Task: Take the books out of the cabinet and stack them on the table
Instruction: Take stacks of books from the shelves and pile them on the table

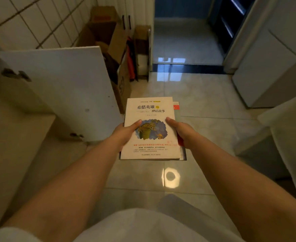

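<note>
I hold a small stack of books [151, 109] in front of me above the tiled floor. The top book has a cream cover with Chinese lettering and a dragon picture. A red-edged book [176, 107] peeks out beneath it on the right. My left hand [126, 132] grips the stack's left edge, thumb on the cover. My right hand [180, 131] grips the right edge the same way. The white cabinet door [59, 88] stands open at my left; the cabinet's inside is hidden.
Cardboard boxes [108, 37] stand against the tiled wall behind the open door. A white counter top [12, 133] runs along the left. A pale cloth-covered surface [287, 130] sits at the right. A white door [266, 63] and a dark doorway lie ahead.
</note>
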